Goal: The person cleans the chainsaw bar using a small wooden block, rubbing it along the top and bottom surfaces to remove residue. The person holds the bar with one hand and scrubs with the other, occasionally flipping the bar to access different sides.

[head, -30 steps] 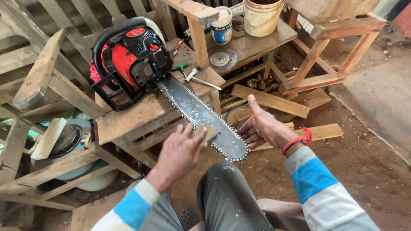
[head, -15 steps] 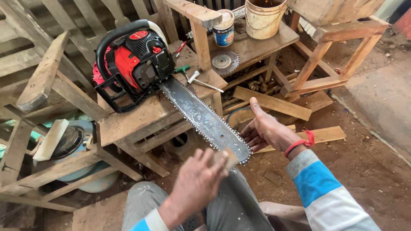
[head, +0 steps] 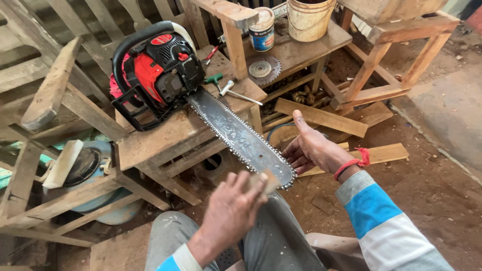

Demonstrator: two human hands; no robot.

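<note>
Left hand [head: 233, 213] blurred, grip pinching small block [head: 268, 181]; right hand [head: 312, 149] spread behind chainsaw bar [head: 240, 136].

Soft, even daylight, fairly bright, coming mostly from the far right, where the bare ground [head: 452, 100] looks pale and washed. Dimmer at the far left among the wooden slats [head: 45, 30], with deep shadow under the bench [head: 165, 135]. No hard shadows anywhere; only a faint dull shine on the saw bar [head: 241, 135]. Strong motion blur on the left hand [head: 233, 213], smeared fingers without clear outline. Right hand [head: 316, 148] sharp. Slight wide-angle bending of straight lines near the edges. Colours natural, a little flat.
</note>
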